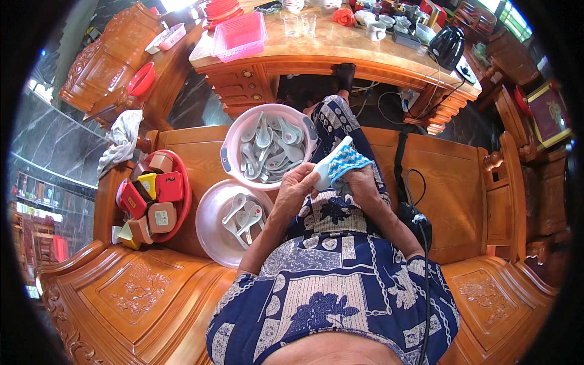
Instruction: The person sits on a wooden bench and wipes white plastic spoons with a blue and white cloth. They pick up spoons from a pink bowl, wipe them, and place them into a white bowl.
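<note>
My left hand [299, 181] grips a white ceramic soup spoon [325, 168] by one end, above my lap. Around the spoon's other side is a blue and white patterned cloth [347, 162], held in my right hand [362, 185]. Just beyond my left hand, a pale pink basin [232, 137] with grey handles holds many white ceramic spoons [273, 146], some with a printed flower. A second, pearly white basin [210, 228] stands nearer me on the left, partly behind my left forearm. Several more flowered spoons [248, 219] lie in it.
On the wooden bench [447, 191], a red basin [186, 196] of small boxes is at the left and a black bag [415, 219] with a cable at the right. A table [283, 50] ahead bears a pink basket [240, 36], glasses [300, 25] and a black kettle [447, 48].
</note>
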`<state>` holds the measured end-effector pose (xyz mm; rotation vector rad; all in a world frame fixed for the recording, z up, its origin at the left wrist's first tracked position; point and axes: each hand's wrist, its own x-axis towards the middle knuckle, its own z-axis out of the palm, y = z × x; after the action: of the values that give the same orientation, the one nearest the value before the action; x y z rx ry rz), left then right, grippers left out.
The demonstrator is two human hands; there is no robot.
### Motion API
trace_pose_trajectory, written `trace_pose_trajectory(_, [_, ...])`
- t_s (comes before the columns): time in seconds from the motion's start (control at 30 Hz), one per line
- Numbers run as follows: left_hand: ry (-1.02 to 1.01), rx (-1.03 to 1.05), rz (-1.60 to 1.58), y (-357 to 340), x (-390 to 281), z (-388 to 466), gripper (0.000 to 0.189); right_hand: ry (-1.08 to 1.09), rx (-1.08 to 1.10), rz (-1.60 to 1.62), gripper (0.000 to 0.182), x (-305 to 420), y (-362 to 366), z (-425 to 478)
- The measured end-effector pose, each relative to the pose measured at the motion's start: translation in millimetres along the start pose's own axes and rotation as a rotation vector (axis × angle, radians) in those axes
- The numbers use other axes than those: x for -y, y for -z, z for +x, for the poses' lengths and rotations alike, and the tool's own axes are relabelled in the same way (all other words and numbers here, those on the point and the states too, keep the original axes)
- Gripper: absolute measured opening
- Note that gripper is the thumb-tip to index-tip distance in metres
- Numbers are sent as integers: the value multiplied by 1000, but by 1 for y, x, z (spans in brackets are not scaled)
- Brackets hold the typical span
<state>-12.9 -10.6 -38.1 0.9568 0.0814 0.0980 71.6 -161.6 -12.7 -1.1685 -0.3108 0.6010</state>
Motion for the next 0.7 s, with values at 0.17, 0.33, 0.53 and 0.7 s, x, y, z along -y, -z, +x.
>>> trace_pose_trajectory(0.17, [9, 42, 82, 2, 1, -1, 26, -30, -165, 112, 11, -10, 7, 8])
trace_pose_trajectory(0.33, [-80, -53, 195, -11, 1, -1, 30, -13, -141, 108, 11, -8, 8, 8])
trace_pose_trajectory(0.53, [-83, -31, 138, -7, 2, -2, 26, -50, 9, -78, 14, 1, 8, 4])
trace_pose_trajectory(0.7, [-91, -113, 49, -3, 5, -1, 23, 41, 188, -336, 19, 4, 1, 0])
